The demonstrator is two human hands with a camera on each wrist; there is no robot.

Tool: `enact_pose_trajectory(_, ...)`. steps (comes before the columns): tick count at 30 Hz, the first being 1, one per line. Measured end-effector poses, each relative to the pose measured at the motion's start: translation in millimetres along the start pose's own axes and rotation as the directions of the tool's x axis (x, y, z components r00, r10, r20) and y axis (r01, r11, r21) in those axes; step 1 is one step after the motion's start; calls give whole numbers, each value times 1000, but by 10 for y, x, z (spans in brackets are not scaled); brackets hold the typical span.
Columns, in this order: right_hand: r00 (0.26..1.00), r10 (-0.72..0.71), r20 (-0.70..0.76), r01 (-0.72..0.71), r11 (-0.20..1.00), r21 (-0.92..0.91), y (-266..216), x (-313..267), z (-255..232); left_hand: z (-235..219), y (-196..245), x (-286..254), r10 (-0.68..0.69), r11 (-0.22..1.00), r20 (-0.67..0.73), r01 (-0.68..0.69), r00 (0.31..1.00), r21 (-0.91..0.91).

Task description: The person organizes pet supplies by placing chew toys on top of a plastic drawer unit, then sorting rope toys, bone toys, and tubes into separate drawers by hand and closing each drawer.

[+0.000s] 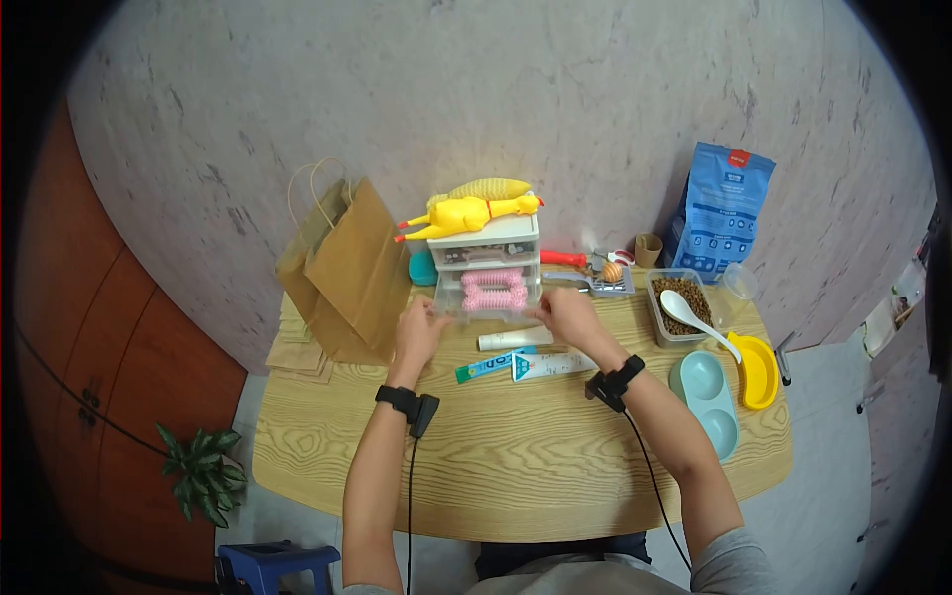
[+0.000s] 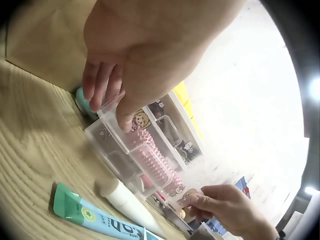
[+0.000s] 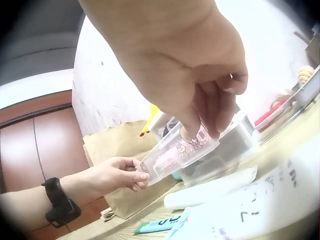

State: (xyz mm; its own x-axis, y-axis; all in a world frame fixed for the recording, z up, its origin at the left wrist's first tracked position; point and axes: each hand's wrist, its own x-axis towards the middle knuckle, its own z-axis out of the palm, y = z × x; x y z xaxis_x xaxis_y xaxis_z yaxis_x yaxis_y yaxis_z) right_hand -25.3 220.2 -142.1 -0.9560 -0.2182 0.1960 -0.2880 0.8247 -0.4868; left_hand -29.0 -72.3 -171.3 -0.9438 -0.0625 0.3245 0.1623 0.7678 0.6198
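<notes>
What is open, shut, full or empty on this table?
clear drawer: pulled out, a pink spiky toy inside.
left hand: grips the drawer's left end.
right hand: grips its right end.
paper bag: upright, open on top.
food tub: uncovered, kibble and a white spoon inside.
teal double bowl: empty.

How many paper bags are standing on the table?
2. Both brown paper bags stand at the table's back left beside the drawer unit: one in front, one with handles behind it. Flat ones may lie underneath.
</notes>
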Motion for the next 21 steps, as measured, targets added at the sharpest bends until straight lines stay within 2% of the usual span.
enact_pose_trajectory(4, 998, -24, -59, 21, 999, -46, 250, 366, 94, 156, -33, 235, -5, 999, -31, 4, 1000, -52)
enact_pose_trajectory(6, 999, -22, -31, 20, 996, -82, 300, 506, 43, 221, -28, 349, 24, 1000, -101, -23, 995, 14)
enact_pose_trajectory(7, 999, -11, -36, 8, 996, -85, 304, 534, 4, 250, -17, 398, 31, 999, -93, -31, 995, 9)
enact_pose_trajectory(9, 1000, 17, -8, -17, 999, -28, 283, 604, -60, 279, -13, 496, -75, 992, -114, 63, 991, -109)
enact_pose_trajectory(15, 995, 101, -24, -102, 994, -41, 305, 727, -32, 436, -84, 657, -60, 993, -189, 40, 980, -110)
enact_pose_trajectory(18, 996, 80, -45, -80, 997, -13, 345, 763, 16, 483, -107, 687, -41, 998, -245, 26, 969, -62)
enact_pose_trajectory(21, 996, 82, -46, -82, 997, 3, 323, 744, -17, 485, -131, 693, -35, 998, -230, 20, 973, -65)
